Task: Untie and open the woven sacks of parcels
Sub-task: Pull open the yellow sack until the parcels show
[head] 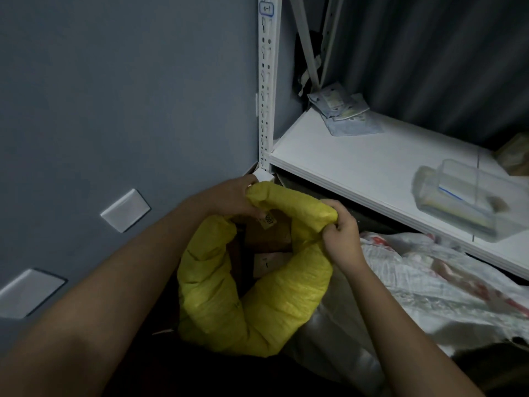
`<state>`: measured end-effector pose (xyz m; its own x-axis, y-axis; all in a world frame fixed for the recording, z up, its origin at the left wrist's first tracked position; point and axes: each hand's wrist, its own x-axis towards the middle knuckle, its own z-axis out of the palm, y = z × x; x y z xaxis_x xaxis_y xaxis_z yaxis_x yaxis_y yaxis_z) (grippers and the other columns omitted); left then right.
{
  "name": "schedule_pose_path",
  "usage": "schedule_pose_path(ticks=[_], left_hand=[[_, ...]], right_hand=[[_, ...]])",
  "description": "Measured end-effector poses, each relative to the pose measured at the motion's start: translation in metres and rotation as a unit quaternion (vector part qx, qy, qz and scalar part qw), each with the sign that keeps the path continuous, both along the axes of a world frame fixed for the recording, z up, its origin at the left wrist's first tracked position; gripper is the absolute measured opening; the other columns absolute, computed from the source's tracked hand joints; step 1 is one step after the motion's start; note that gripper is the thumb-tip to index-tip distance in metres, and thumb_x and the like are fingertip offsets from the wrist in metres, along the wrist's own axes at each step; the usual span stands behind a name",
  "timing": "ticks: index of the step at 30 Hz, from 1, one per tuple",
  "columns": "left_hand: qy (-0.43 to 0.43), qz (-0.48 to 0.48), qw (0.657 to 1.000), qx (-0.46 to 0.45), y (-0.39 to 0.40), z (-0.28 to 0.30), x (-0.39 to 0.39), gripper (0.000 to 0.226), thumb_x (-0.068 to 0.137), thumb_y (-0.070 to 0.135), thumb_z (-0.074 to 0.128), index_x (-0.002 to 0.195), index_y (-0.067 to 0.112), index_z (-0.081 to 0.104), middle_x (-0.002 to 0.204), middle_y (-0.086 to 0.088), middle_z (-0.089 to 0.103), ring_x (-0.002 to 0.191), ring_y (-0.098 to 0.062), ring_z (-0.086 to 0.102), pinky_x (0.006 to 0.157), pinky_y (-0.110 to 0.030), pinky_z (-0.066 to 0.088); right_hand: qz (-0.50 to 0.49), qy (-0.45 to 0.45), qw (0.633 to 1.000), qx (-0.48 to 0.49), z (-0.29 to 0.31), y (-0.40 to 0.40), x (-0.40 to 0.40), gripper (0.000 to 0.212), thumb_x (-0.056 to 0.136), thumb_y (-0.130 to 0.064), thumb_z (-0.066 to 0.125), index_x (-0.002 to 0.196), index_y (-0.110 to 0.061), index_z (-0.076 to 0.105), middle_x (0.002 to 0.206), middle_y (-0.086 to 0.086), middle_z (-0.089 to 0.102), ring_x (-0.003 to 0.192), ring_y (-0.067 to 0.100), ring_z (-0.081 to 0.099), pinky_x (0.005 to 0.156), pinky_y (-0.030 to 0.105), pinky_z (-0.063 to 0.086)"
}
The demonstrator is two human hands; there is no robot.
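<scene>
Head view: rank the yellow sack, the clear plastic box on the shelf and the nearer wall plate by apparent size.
1. yellow sack, clearly largest.
2. clear plastic box.
3. wall plate, though it is cut off by the frame edge and closer to the camera, so its rank against the box is unsure.

I take this for a parcel storeroom: white slotted shelving [372, 167] beyond my hands, parcel-filled sacks [257, 296] under them.
</scene>
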<state>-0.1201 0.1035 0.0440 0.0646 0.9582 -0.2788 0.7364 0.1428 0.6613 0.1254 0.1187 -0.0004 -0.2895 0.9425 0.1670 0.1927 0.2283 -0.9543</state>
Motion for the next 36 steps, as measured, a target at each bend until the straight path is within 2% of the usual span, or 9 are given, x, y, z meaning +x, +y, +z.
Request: schedule_pose_path(ticks=[6, 9, 12, 14, 19, 23, 25, 31, 36], left_hand=[[-0.029, 0.033, 0.99, 0.132, -0.024, 0.032, -0.007, 0.058, 0.067, 0.037, 0.081, 0.112, 0.04, 0.044, 0.1, 0.013, 0.049, 0.09, -0.004, 0.051, 0.075, -0.023, 0.045], [-0.079, 0.055, 0.983, 0.158, -0.028, 0.035, -0.013, 0.041, 0.073, 0.027, 0.077, 0.099, 0.042, 0.049, 0.09, 0.012, 0.056, 0.084, -0.003, 0.056, 0.068, -0.015, 0.046], [-0.121, 0.055, 0.985, 0.111, -0.025, 0.029, -0.021, 0.029, 0.083, 0.024, 0.069, 0.101, 0.04, 0.053, 0.084, 0.005, 0.063, 0.071, 0.003, 0.059, 0.064, -0.011, 0.045], [-0.09, 0.015, 0.991, 0.094, -0.022, 0.022, -0.023, 0.024, 0.087, 0.021, 0.066, 0.098, 0.04, 0.058, 0.095, 0.008, 0.065, 0.088, 0.003, 0.06, 0.081, -0.019, 0.045], [0.043, -0.058, 0.997, 0.032, -0.014, 0.02, -0.019, 0.007, 0.08, 0.038, 0.071, 0.086, 0.04, 0.067, 0.096, 0.017, 0.057, 0.094, -0.001, 0.052, 0.086, -0.025, 0.041], [0.144, -0.153, 0.978, -0.002, -0.016, 0.022, -0.023, 0.063, 0.055, 0.074, 0.064, 0.104, 0.036, 0.066, 0.098, 0.026, 0.05, 0.091, 0.005, 0.048, 0.077, -0.011, 0.035], [0.148, -0.151, 0.977, 0.025, -0.016, 0.018, -0.024, 0.065, 0.061, 0.077, 0.046, 0.102, 0.031, 0.066, 0.096, 0.019, 0.058, 0.087, 0.002, 0.052, 0.073, -0.014, 0.038], [0.031, -0.077, 0.995, 0.045, -0.012, 0.028, -0.013, 0.02, 0.097, 0.035, 0.045, 0.093, 0.022, 0.06, 0.086, 0.004, 0.057, 0.078, -0.006, 0.051, 0.069, -0.022, 0.039], [-0.004, -0.027, 0.999, 0.028, -0.005, 0.026, -0.009, 0.03, 0.097, 0.037, 0.044, 0.085, 0.016, 0.062, 0.089, -0.002, 0.053, 0.082, -0.013, 0.05, 0.073, -0.024, 0.038]], right_hand=[[0.054, -0.063, 0.997, -0.01, 0.011, -0.004, 0.007, 0.036, 0.082, -0.019, 0.042, 0.114, -0.033, 0.048, 0.096, -0.006, 0.059, 0.078, 0.006, 0.054, 0.068, 0.024, 0.042], [0.119, -0.105, 0.987, 0.02, 0.014, -0.007, 0.013, 0.024, 0.094, -0.043, 0.047, 0.118, -0.039, 0.042, 0.111, -0.02, 0.052, 0.096, -0.005, 0.052, 0.079, 0.013, 0.04], [0.06, -0.011, 0.998, 0.012, 0.01, -0.005, 0.009, 0.015, 0.097, -0.022, 0.054, 0.108, -0.03, 0.053, 0.107, -0.02, 0.055, 0.1, -0.007, 0.052, 0.083, 0.008, 0.038], [0.013, 0.008, 0.999, -0.042, 0.007, 0.001, 0.005, 0.019, 0.093, -0.009, 0.058, 0.106, -0.024, 0.059, 0.108, -0.015, 0.058, 0.101, -0.009, 0.052, 0.083, 0.007, 0.039], [0.046, -0.128, 0.986, -0.1, 0.01, 0.018, 0.007, 0.022, 0.09, -0.014, 0.061, 0.078, -0.029, 0.071, 0.09, -0.012, 0.07, 0.09, 0.004, 0.062, 0.083, 0.025, 0.046], [0.153, -0.306, 0.939, -0.039, 0.022, 0.015, 0.016, 0.03, 0.083, -0.059, 0.059, 0.094, -0.034, 0.07, 0.097, -0.012, 0.067, 0.09, 0.007, 0.061, 0.078, 0.03, 0.048], [0.176, -0.334, 0.926, 0.004, 0.021, 0.015, 0.015, 0.031, 0.084, -0.054, 0.062, 0.099, -0.028, 0.069, 0.098, -0.004, 0.063, 0.09, 0.012, 0.058, 0.079, 0.032, 0.047], [0.137, -0.106, 0.981, -0.089, 0.027, 0.015, 0.01, 0.013, 0.088, -0.031, 0.066, 0.079, -0.022, 0.066, 0.08, -0.003, 0.063, 0.076, 0.007, 0.059, 0.072, 0.026, 0.045], [0.126, 0.06, 0.949, -0.284, 0.018, 0.022, 0.009, 0.005, 0.087, -0.025, 0.065, 0.091, -0.024, 0.069, 0.095, 0.001, 0.066, 0.087, 0.015, 0.062, 0.081, 0.033, 0.05]])
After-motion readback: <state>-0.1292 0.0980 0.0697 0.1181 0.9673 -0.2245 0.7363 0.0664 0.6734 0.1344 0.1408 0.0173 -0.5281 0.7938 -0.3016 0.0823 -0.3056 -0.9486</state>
